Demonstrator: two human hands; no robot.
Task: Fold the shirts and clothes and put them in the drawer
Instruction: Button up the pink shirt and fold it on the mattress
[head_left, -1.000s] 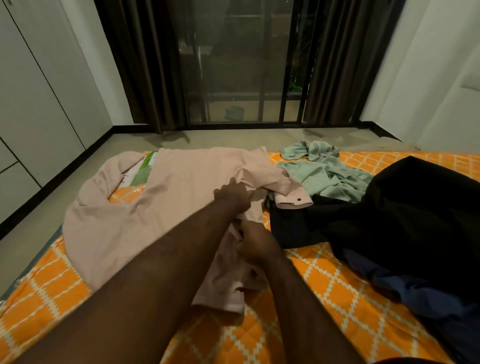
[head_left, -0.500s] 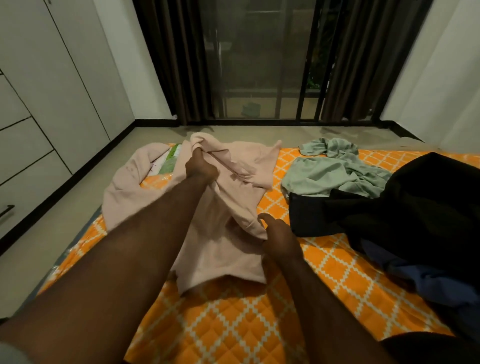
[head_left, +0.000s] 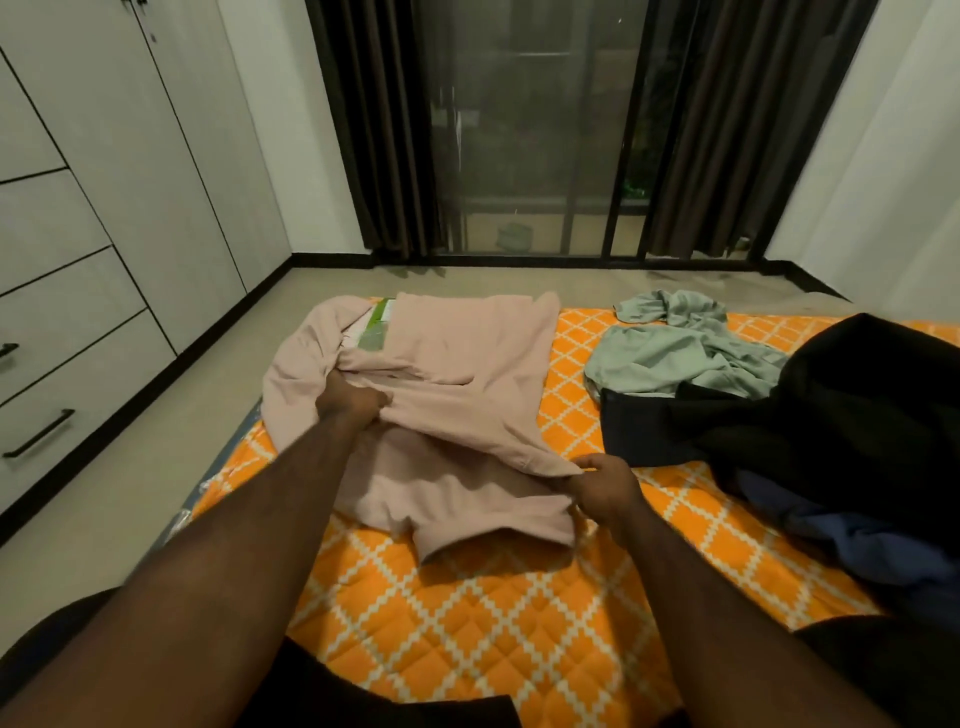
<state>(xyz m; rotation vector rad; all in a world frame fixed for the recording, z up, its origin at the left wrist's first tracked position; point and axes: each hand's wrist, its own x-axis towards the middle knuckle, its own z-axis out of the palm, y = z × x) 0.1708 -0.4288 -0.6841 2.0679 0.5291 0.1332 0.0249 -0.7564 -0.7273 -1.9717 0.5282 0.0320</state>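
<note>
Pale pink cotton shirt, long-sleeved and rumpled, spread on the orange quilted mat with white lattice pattern; long axis running near to far, far edge at the mat's far end, near sleeve end just ahead of the arms. Left hand farther out, closed on a bunch of pink cloth near the shirt's left side. Right hand nearer, pinching the edge of a flap at the shirt's right near corner. Cloth between the two fists drawn into a diagonal ridge, far-left to near-right. Probably a lengthwise fold in hand, right side to be carried leftward over the body; right hand better placed for that, left serving as anchor.

Elsewhere in the same head view: crumpled sage-green garment far right on the mat, black heap of clothing beside it, dark blue cloth nearer. Grey drawer fronts with black bar handles along the left wall, well apart from the shirt, all closed.
</note>
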